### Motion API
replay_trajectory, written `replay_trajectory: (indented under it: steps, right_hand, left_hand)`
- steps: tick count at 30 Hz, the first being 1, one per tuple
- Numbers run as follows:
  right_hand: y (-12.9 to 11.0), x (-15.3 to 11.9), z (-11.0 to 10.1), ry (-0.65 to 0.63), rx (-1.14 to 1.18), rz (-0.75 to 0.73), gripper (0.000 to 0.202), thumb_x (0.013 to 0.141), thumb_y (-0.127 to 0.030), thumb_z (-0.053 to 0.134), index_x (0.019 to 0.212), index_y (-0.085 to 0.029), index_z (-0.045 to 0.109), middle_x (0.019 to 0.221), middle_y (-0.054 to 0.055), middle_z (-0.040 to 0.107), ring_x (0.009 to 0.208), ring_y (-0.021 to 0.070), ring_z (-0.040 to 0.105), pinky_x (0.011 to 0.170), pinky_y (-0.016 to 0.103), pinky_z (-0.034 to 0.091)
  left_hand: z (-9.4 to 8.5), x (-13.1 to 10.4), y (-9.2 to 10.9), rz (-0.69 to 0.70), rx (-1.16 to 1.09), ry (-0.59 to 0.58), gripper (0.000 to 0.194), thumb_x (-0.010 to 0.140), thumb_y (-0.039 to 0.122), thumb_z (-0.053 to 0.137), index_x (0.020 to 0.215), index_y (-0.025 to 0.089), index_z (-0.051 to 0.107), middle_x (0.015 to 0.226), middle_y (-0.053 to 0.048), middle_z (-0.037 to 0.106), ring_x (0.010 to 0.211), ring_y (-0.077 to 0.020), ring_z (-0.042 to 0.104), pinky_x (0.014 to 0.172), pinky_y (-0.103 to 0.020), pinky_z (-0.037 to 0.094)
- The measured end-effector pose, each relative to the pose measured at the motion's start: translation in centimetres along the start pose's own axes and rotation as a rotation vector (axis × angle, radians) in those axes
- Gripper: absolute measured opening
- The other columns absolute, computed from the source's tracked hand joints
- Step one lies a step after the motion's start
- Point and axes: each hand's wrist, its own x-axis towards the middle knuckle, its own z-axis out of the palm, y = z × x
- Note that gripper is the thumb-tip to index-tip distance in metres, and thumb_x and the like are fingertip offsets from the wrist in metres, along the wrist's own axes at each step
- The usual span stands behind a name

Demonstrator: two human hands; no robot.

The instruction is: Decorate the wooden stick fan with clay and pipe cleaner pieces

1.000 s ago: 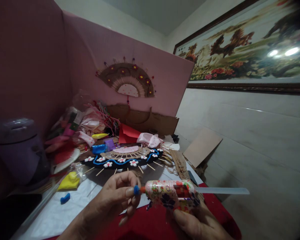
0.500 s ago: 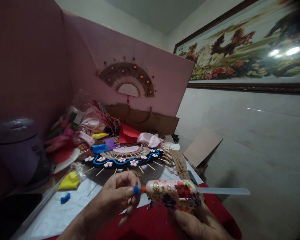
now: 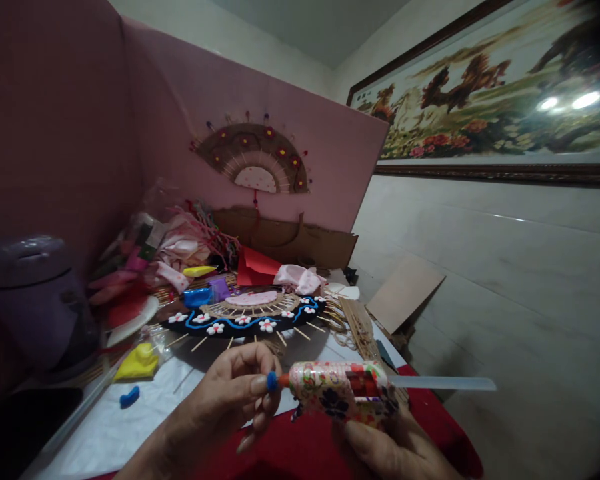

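1. Observed a floral-patterned glue gun (image 3: 340, 395) held level above the near edge of the table, with its orange nozzle (image 3: 283, 381) pointing left and a translucent glue stick (image 3: 443, 383) projecting from the rear.
2. Noted the right hand (image 3: 393, 447) closed around the glue gun from below, with thumb along the near side. Cannot see most of the fingers behind it.
3. Noted the left hand (image 3: 235, 387) pinching a small blue piece (image 3: 271, 381) between thumb and forefinger at the nozzle's tip, remaining fingers curled. Cannot confirm contact with the nozzle.
4. Located just beyond the hands a black-banded fan (image 3: 250, 325), bearing white flowers, a wavy blue line and protruding sticks.
5. Recorded left of the left hand, on a white sheet (image 3: 100, 427), a loose blue lump (image 3: 129, 397) and, near it, a yellow packet (image 3: 136, 363).
6. Found behind the fan a blue packet (image 3: 197, 297), a purple packet (image 3: 221, 288), red paper (image 3: 260, 267) and dotted pink fabric (image 3: 301, 279).
7. Sighted farther back a brown fan (image 3: 257, 139) mounted on a pink panel (image 3: 340, 153).
8. Logged at far left a lidded purple container (image 3: 35, 320); at upper right, a framed horse picture (image 3: 460, 100) on the wall.
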Motion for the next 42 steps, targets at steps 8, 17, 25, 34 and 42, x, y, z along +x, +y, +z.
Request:
replay_trajectory:
  steps: [8,17,25,34,42]
  right_hand:
    - [0.0,-0.2,0.2,0.011,0.035,0.025,0.049,0.081,-0.051,0.053,0.123,-0.025,0.056,0.099,0.006,0.065,0.093,0.0215,0.060,0.087,0.033,0.046]
    - [0.1,-0.3,0.0,-0.006,-0.013,0.047,0.054,0.081,-0.054,0.051,0.127,-0.024,0.053,0.093,0.006,0.066,0.087,0.0214,0.061,0.080,0.031,0.049]
    - [0.3,-0.2,-0.2,-0.047,-0.034,0.069,0.056,0.082,-0.055,0.048,0.129,-0.024,0.050,0.087,0.005,0.066,0.084,0.0191,0.061,0.080,0.030,0.050]
    - [-0.1,0.2,0.7,0.069,0.059,-0.055,0.053,0.076,-0.054,0.057,0.120,-0.024,0.057,0.106,0.007,0.063,0.106,0.0243,0.055,0.098,0.037,0.039]
    - [0.6,0.1,0.5,0.043,0.091,-0.027,0.052,0.078,-0.052,0.057,0.121,-0.023,0.055,0.096,0.007,0.064,0.096,0.0223,0.058,0.089,0.034,0.046]
  left_hand:
    - [0.2,0.1,0.1,0.019,0.009,-0.002,0.006,0.078,0.016,0.060,0.073,0.013,0.056,0.058,0.001,0.054,0.037,-0.0043,0.046,0.029,-0.011,0.036]
    - [0.0,0.0,0.1,-0.006,0.006,0.014,0.006,0.078,0.016,0.059,0.074,0.014,0.055,0.058,0.000,0.055,0.037,-0.0046,0.046,0.029,-0.011,0.036]
    - [-0.2,-0.1,-0.1,0.007,0.013,0.002,0.005,0.079,0.016,0.057,0.075,0.015,0.055,0.058,0.001,0.054,0.038,-0.0046,0.045,0.030,-0.011,0.035]
    - [-0.4,-0.2,-0.1,0.010,-0.005,0.014,0.005,0.078,0.017,0.059,0.076,0.014,0.056,0.059,0.001,0.053,0.039,-0.0043,0.046,0.032,-0.011,0.035]
    - [-0.2,-0.1,0.1,-0.007,0.004,0.012,0.007,0.078,0.018,0.060,0.075,0.014,0.055,0.056,0.002,0.052,0.038,-0.0043,0.044,0.031,-0.011,0.034]
